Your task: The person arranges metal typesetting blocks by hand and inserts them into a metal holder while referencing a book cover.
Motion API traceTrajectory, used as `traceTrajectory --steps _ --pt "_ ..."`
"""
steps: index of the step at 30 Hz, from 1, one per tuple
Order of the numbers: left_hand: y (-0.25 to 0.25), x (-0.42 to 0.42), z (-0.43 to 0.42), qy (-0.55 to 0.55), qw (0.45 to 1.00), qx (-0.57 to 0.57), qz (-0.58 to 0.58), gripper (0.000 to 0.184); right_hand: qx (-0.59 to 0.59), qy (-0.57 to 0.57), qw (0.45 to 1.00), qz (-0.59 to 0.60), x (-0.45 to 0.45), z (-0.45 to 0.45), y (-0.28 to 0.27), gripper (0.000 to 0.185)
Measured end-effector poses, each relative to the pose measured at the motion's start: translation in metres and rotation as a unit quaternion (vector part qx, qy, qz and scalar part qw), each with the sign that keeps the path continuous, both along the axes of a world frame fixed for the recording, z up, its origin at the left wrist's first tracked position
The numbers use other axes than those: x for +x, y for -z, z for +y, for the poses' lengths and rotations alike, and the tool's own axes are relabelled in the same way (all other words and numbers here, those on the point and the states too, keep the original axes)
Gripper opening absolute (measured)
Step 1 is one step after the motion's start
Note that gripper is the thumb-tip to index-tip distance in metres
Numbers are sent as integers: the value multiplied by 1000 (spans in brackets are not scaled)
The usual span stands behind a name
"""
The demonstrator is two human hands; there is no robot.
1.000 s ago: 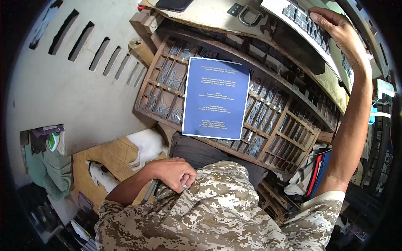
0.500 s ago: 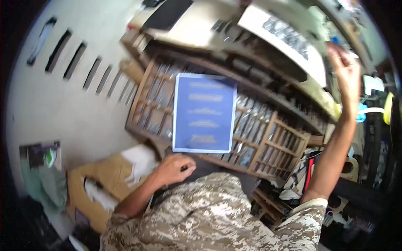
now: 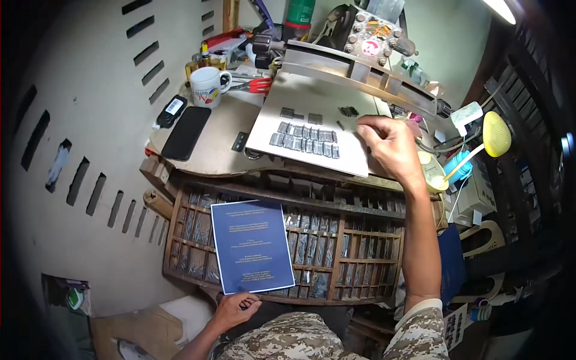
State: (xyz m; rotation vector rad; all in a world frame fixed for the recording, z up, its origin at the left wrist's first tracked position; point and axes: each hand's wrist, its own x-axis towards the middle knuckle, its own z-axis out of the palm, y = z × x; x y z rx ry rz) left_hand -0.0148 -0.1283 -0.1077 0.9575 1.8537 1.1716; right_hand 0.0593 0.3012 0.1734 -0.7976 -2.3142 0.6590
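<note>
My left hand (image 3: 238, 309) is loosely curled at the lower edge of a blue printed sheet (image 3: 252, 246); nothing shows in its fingers. The sheet lies over a wooden type case (image 3: 339, 258) whose small compartments hold thin metal pieces of type. My right hand (image 3: 393, 147) is over the right edge of a white board (image 3: 264, 129), thumb and fingertips drawn together. Whatever they may hold is hidden. Left of these fingertips, small metal type blocks (image 3: 305, 139) stand in two rows on the board. A few dark blocks (image 3: 315, 119) and a small dark piece (image 3: 348, 111) lie beyond them.
A metal press (image 3: 366, 72) stands behind the board. To the left are a white mug (image 3: 207, 87), a black phone (image 3: 186, 133) and red-handled pliers (image 3: 260, 85). At right are a yellow ladle-like item (image 3: 497, 134) and a blue container (image 3: 458, 165). A slotted wall rises at left.
The view has tilted up, bringing the tabletop and press into sight. My right hand has come from the far upper right to the board's right edge. My left hand stays by the sheet's lower edge.
</note>
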Motion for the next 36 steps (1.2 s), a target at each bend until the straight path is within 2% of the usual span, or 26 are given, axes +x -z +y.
traceTrajectory --steps 4,10,14,20,25,29,31,34,36 --pt "-5 7 5 -7 999 22 26 10 5 -4 999 -32 -10 3 -1 26" --pt "11 7 -6 -8 1000 -8 29 10 48 24 993 -105 26 10 -17 26" --pt "12 6 -1 9 1000 -25 17 11 110 -52 981 -148 34 16 -8 27" --pt "2 3 6 -6 1000 -8 11 11 98 -89 983 -130 38 18 -4 23" --pt "7 7 2 -13 1000 12 -13 10 52 -111 980 -159 33 20 -12 19" --pt "4 9 1 -22 999 -6 -27 11 -6 -40 998 -50 26 9 -13 15" --pt "6 9 2 -16 1000 -5 -26 11 -79 -63 995 12 13 7 -12 16" --pt "8 8 3 -2 1000 -1 -21 12 -80 -107 990 48 -17 3 -2 21" --pt "7 8 3 -8 1000 -2 -25 12 -65 -71 995 21 -35 -12 -8 22"
